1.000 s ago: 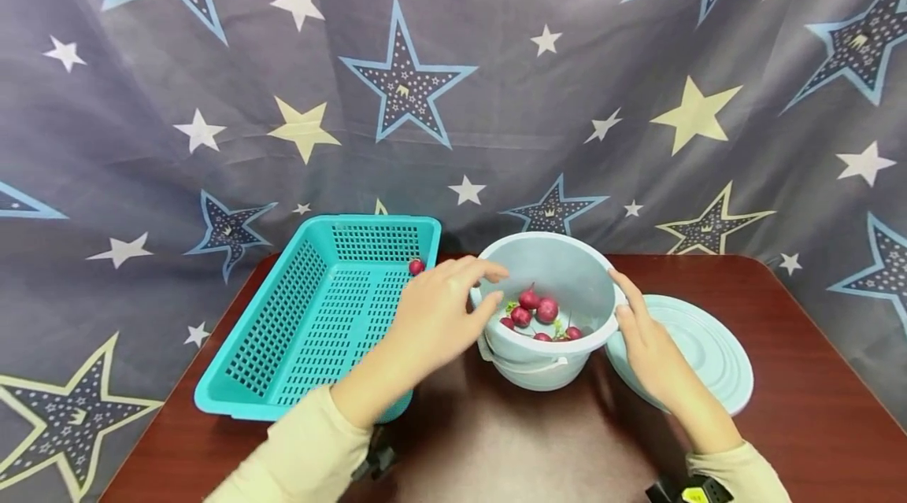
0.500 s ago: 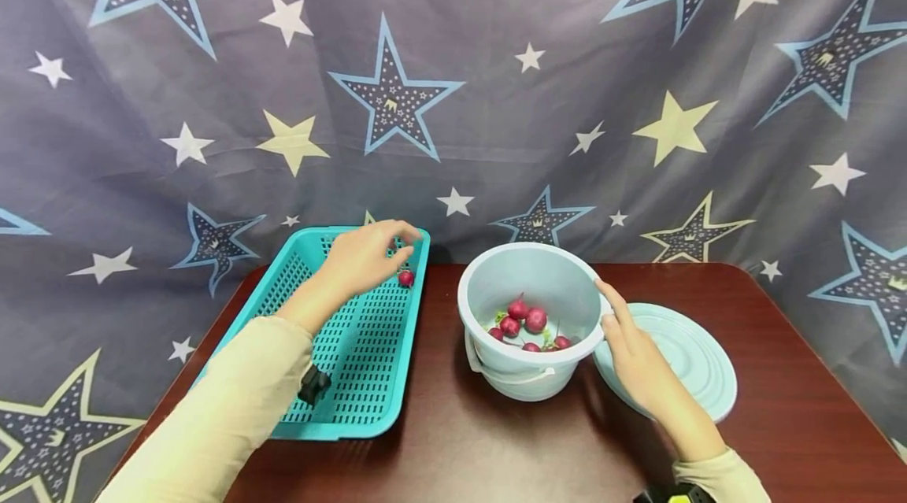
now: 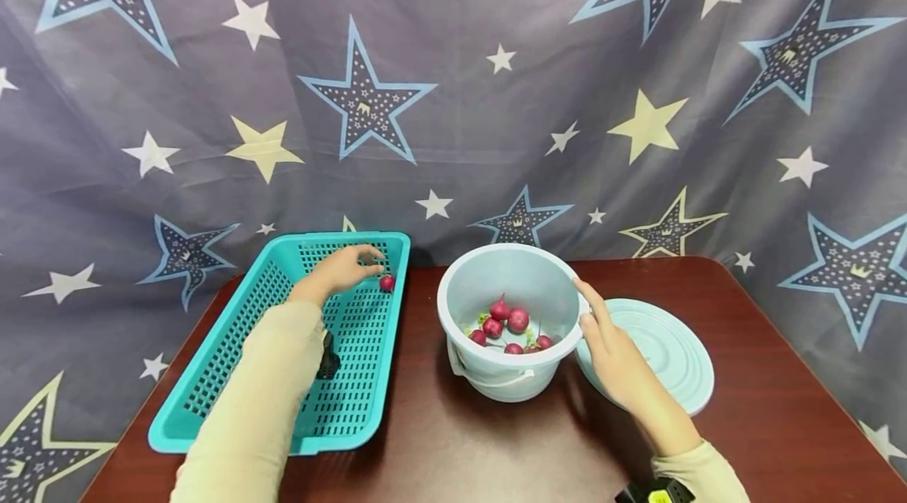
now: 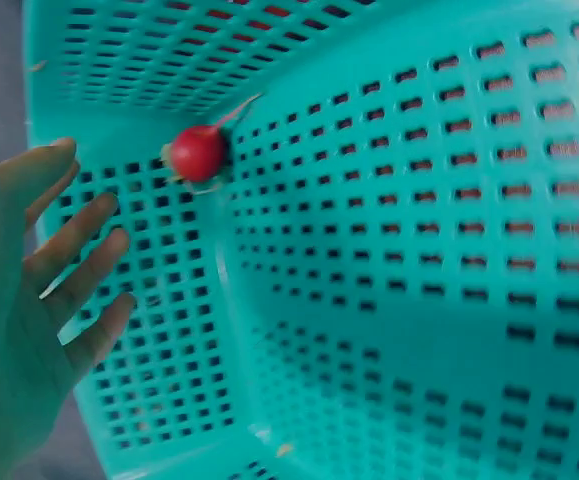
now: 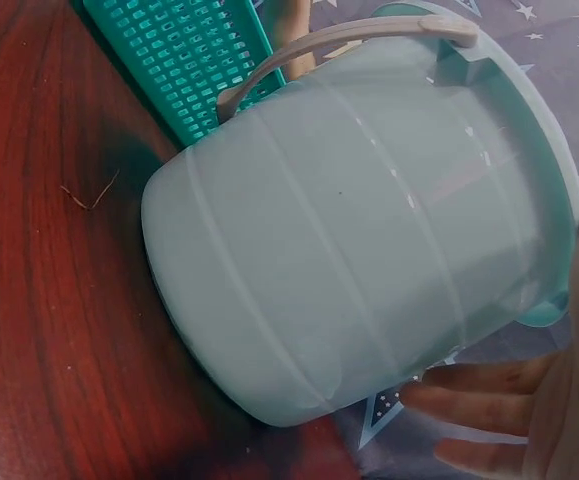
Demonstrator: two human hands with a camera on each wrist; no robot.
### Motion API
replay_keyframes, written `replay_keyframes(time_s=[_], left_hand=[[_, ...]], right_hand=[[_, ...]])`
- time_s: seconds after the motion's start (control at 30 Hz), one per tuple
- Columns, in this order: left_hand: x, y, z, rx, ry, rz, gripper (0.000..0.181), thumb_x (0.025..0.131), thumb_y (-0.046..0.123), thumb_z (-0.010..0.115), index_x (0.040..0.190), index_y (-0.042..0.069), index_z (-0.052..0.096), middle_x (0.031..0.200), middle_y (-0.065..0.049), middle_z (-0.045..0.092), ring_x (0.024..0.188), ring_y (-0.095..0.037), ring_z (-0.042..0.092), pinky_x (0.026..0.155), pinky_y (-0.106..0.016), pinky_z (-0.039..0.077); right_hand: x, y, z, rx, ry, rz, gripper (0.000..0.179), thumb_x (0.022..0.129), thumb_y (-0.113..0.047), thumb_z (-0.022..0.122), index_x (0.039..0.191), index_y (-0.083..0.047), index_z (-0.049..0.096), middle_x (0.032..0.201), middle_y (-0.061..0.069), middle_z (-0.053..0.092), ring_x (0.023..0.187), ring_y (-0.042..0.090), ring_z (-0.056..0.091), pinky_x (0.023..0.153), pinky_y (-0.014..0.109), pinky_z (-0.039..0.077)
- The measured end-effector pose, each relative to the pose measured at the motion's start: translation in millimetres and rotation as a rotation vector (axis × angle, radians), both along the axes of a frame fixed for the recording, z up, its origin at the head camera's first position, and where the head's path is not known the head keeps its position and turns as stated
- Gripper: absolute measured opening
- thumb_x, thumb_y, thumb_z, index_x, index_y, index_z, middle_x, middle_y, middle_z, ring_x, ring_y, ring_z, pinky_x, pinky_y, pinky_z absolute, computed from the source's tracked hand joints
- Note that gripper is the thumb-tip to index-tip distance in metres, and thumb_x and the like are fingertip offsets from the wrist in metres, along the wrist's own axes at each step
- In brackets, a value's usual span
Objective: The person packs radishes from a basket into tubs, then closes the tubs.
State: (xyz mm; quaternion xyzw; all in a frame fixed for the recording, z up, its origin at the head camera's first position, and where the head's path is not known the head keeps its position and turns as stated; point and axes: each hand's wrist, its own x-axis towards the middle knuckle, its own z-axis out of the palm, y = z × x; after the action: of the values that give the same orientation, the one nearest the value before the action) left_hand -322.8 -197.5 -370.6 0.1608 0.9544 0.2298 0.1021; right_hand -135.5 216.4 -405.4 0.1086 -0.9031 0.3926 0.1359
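Inside the turquoise basket (image 3: pixel 386 401), my left hand (image 3: pixel 342 268) reaches toward the far right corner with its fingers spread. A single red radish (image 3: pixel 386 283) lies in that corner, just beyond the fingertips. The left wrist view shows a gap between this radish (image 4: pixel 197 154) and the loosely extended fingers (image 4: pixel 89 265). My right hand (image 3: pixel 618 357) rests against the right rim of a pale blue bucket (image 3: pixel 506 385), its fingers fairly straight. Several red radishes (image 3: pixel 518 320) with bits of green leaf lie in the bucket. In the right wrist view the bucket (image 5: pixel 339 230) hides part of the right fingers.
A pale blue round lid (image 3: pixel 666 353) lies on the brown table (image 3: pixel 453 456), right of the bucket and partly behind my right hand. The bucket's handle (image 3: pixel 496 381) hangs down its front. A grey curtain (image 3: pixel 453 38) with stars hangs behind the table.
My left hand has moved left from beside the bucket into the basket, near the lone radish. My right hand stays at the bucket's rim. The head view has shifted slightly.
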Motion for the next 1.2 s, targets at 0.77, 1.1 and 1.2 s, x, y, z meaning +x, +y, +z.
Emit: replay_keyframes(time_s=[0.77, 1.1, 1.2], left_hand=[[-22.2, 5.9, -54.4, -0.179, 0.007, 0.046, 0.039, 0.092, 0.027, 0.073, 0.128, 0.020, 0.061, 0.104, -0.005, 0.067, 0.086, -0.023, 0.060, 0.071, -0.042, 0.045], [-18.5, 0.7, -54.8, -0.210, 0.056, 0.095, 0.033, 0.091, 0.038, 0.072, 0.119, 0.022, 0.065, 0.108, -0.002, 0.070, 0.081, -0.020, 0.060, 0.066, -0.039, 0.042], [-16.9, -3.4, -49.6, -0.182, 0.060, 0.106, 0.033, 0.090, 0.042, 0.071, 0.116, 0.021, 0.067, 0.109, -0.002, 0.070, 0.086, -0.022, 0.062, 0.068, -0.042, 0.044]], right_hand=[[-1.2, 4, -0.1, -0.006, 0.024, 0.014, 0.049, 0.110, -0.025, 0.032, 0.157, -0.026, 0.022, 0.137, 0.025, 0.054, 0.119, 0.043, 0.056, 0.095, 0.064, 0.041], [-1.7, 3, -1.3, -0.005, 0.035, 0.014, 0.049, 0.110, -0.024, 0.033, 0.157, -0.026, 0.023, 0.135, 0.025, 0.055, 0.117, 0.044, 0.058, 0.094, 0.064, 0.042], [-1.6, 3, -1.8, -0.002, 0.039, 0.012, 0.048, 0.110, -0.024, 0.033, 0.157, -0.026, 0.023, 0.134, 0.026, 0.056, 0.116, 0.045, 0.058, 0.093, 0.065, 0.042]])
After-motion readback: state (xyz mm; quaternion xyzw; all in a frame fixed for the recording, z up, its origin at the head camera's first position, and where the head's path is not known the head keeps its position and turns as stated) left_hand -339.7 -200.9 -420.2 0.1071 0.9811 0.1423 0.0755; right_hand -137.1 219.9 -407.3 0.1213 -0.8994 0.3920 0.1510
